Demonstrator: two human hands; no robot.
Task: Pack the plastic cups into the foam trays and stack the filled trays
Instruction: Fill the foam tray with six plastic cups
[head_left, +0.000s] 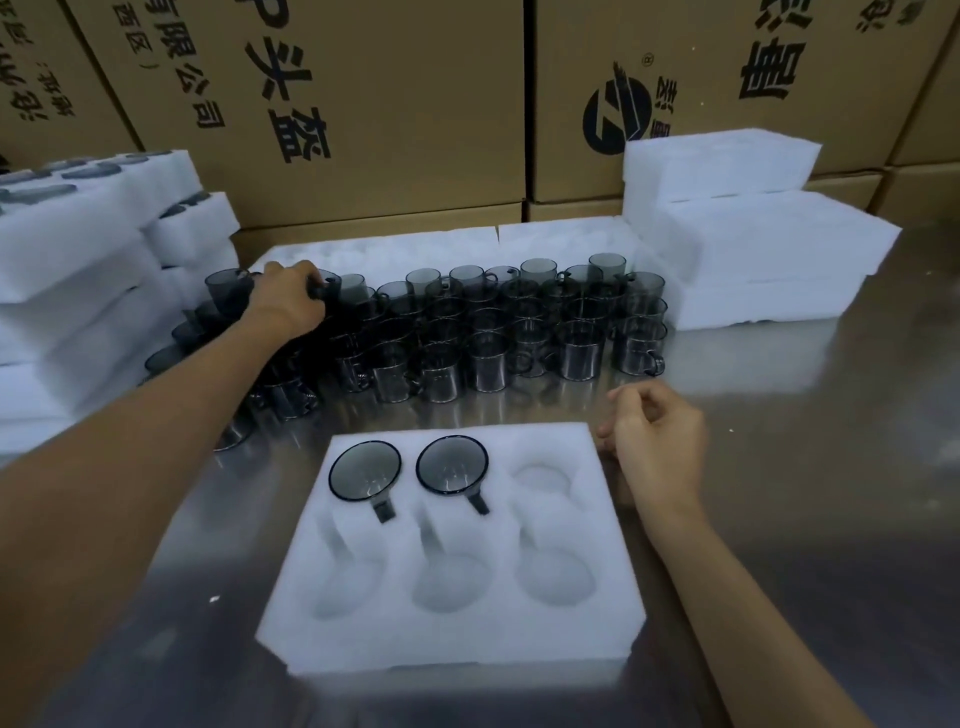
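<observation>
A white foam tray (457, 639) lies on the metal table in front of me. Two dark smoky plastic cups sit in its far-left pocket (364, 472) and far-middle pocket (452, 465), handles pointing toward me. The other pockets hold nothing. Beyond the tray stands a crowd of stacked dark cups (493, 332). My left hand (291, 299) reaches over the left end of that crowd and grips a cup (327, 286) at its rim. Beside the tray's far-right corner rests my right hand (654, 441), fingers loosely curled and holding nothing.
Filled foam trays (78, 270) are stacked at the left. Other foam trays (753, 234) are piled at the back right, and more foam (415, 249) lies behind the cups. Cardboard boxes (363, 104) wall off the back. The shiny table (805, 467) extends to the right.
</observation>
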